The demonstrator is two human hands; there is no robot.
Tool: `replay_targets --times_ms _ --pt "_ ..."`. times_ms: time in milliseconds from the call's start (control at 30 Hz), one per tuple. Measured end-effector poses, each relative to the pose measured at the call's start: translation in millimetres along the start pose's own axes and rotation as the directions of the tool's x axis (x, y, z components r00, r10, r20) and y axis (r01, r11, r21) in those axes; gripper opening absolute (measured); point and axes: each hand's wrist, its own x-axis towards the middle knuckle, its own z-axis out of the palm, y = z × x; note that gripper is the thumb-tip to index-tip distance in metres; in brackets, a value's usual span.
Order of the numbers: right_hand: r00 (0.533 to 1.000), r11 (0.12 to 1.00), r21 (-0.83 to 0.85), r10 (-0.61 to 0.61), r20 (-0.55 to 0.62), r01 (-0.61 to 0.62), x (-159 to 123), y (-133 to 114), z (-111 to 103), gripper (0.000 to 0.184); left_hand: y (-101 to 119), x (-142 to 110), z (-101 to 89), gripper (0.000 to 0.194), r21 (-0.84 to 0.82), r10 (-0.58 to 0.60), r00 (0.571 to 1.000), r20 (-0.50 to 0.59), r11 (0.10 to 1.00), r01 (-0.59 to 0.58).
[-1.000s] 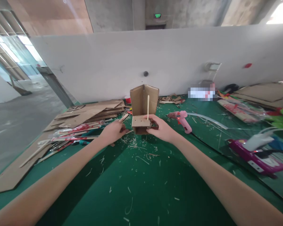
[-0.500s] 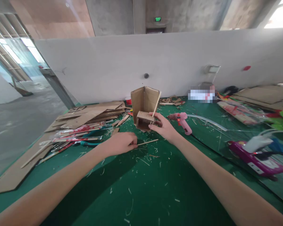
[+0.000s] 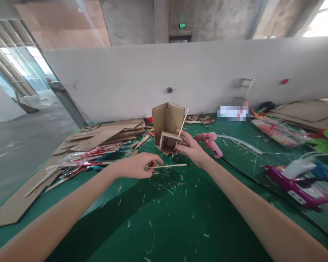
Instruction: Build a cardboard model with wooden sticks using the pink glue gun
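My right hand (image 3: 191, 148) grips a small open cardboard box (image 3: 168, 142), tipped so its opening faces me. A thin wooden stick (image 3: 183, 124) pokes up through the box's top at a slant. Just behind it stands a folded cardboard piece (image 3: 166, 118). My left hand (image 3: 138, 165) pinches a second wooden stick (image 3: 169, 166), held level just above the green table (image 3: 164, 218), its free end pointing right below the box.
A pink glue gun (image 3: 211, 143) lies right of the box. Flat cardboard sheets (image 3: 104, 133) and several red-wrapped sticks (image 3: 90, 154) are piled at left. A purple device (image 3: 297, 183) and clutter sit at right. Wood shavings litter the table. A white partition wall (image 3: 207, 72) runs along the back.
My left hand left the box, drew back toward me and picked a loose stick off the table. My right hand tipped the box, and the stick in it now leans right.
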Motion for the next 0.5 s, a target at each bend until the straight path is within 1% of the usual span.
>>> replay_targets --times_ms 67,133,167,200,233,267,300,333,367,433,500 --pt "0.998 0.996 0.063 0.056 0.012 -0.057 -1.1 -1.3 0.3 0.066 -6.8 -2.1 -5.7 0.028 -0.171 -0.003 1.000 0.026 0.985 0.007" --pt "0.996 0.992 0.092 0.085 0.020 -0.086 -1.9 -1.1 0.7 0.065 -15.9 -2.1 -7.3 0.025 -0.362 -0.033 0.999 -0.007 0.932 0.028" --pt "0.996 0.991 0.098 0.088 0.020 -0.090 -2.0 -0.2 0.8 0.066 -20.5 -1.2 -6.7 0.025 -0.471 -0.064 0.997 -0.047 0.881 0.034" --pt "0.996 0.991 0.100 0.086 0.023 -0.088 -2.0 1.2 0.9 0.066 -24.7 0.1 -5.8 0.024 -0.582 -0.103 0.989 -0.103 0.813 0.024" --pt "0.996 0.992 0.099 0.081 0.027 -0.083 -1.8 2.9 1.1 0.067 -28.0 1.9 -4.7 0.024 -0.683 -0.148 0.974 -0.173 0.731 -0.010" --pt "0.997 0.993 0.089 0.072 0.035 -0.075 -1.5 4.8 1.2 0.069 -30.3 4.0 -4.0 0.021 -0.763 -0.197 0.948 -0.249 0.643 -0.067" --pt "0.997 0.996 0.069 0.059 0.047 -0.062 -1.3 6.7 1.5 0.071 -31.5 6.1 -3.9 0.018 -0.818 -0.252 0.910 -0.329 0.557 -0.141" --pt "0.997 0.998 0.038 0.040 0.064 -0.042 -1.1 8.2 1.9 0.072 -31.7 8.1 -4.5 0.014 -0.845 -0.308 0.860 -0.407 0.484 -0.227" --pt "0.996 1.000 -0.001 0.014 0.084 -0.014 -1.1 9.4 2.5 0.073 -31.1 9.7 -5.9 0.011 -0.849 -0.362 0.802 -0.474 0.429 -0.309" --pt "0.991 0.996 -0.077 -0.034 0.130 0.045 -1.6 10.5 4.5 0.074 -28.2 11.8 -10.2 0.010 -0.820 -0.447 0.689 -0.570 0.368 -0.439" --pt "0.983 0.991 -0.117 -0.050 0.179 0.072 -2.9 10.0 7.3 0.074 -24.6 12.4 -15.0 0.010 -0.782 -0.504 0.600 -0.621 0.345 -0.520"
